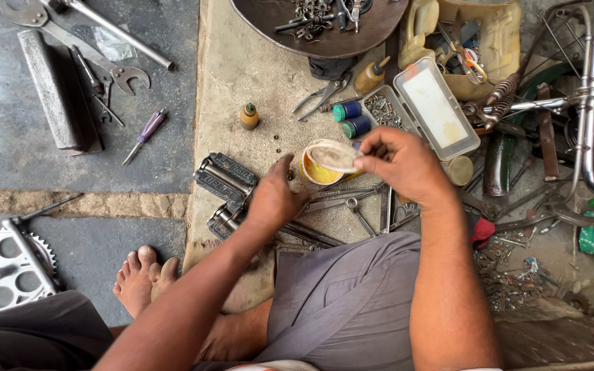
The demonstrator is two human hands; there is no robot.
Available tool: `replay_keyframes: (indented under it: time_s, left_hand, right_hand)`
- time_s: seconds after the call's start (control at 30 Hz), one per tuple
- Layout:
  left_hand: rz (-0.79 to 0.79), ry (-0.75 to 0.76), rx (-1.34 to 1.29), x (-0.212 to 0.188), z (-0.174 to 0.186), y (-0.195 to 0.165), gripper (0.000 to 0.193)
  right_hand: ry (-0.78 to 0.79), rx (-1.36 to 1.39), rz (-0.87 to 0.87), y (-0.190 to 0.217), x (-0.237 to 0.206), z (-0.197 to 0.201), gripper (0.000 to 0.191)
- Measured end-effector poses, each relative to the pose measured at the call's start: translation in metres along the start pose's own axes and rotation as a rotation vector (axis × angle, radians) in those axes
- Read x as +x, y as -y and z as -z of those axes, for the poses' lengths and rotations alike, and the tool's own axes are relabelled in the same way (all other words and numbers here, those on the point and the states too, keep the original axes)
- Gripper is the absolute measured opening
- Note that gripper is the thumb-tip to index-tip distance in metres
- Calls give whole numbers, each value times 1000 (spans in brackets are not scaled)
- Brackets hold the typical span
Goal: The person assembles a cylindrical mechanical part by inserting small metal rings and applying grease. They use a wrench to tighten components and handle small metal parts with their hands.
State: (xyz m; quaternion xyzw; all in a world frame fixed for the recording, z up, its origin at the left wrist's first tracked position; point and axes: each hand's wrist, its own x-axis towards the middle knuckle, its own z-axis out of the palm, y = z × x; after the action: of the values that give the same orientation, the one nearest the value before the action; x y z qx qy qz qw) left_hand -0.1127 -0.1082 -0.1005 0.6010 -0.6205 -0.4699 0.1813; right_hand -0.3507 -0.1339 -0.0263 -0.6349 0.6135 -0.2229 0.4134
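The left hand (273, 199) is resting with curled fingers on two black ribbed bicycle pedals (225, 189), grasping something small I cannot tell. The right hand (400, 165) is pinching a round, greasy lid (331, 156) just above the yellow grease tin (317, 172). Farther, two blue-capped bottles (350, 118) are lying beside an open clear plastic box (427, 106)

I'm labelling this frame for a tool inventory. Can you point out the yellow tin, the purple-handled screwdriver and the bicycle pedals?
yellow tin (315, 173): head view, on its yellow side wall.
purple-handled screwdriver (150, 126): head view, on the purple handle.
bicycle pedals (227, 175): head view, on the upper pedal's rubber tread block.
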Motion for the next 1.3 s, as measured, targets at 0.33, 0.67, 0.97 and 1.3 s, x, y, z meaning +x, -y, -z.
replay_keyframes:
  time_s: [0.33,0.67,0.97,1.3]
  left_hand:
    - [163,-240,542,-15,88,31,70]
    - [289,-44,478,-25,80,37,112]
    - [214,50,-945,-67,130,52,82]
    - [321,216,-1479,-203,142,32,97]
  right_hand:
    - [-372,-512,555,-25,63,-57,45]
    - [-135,-388,189,-21,16,-44,31]
    - [68,-762,296,-14,-4,-47,54]
    - [-98,-646,161,-49,-3,-39,29]
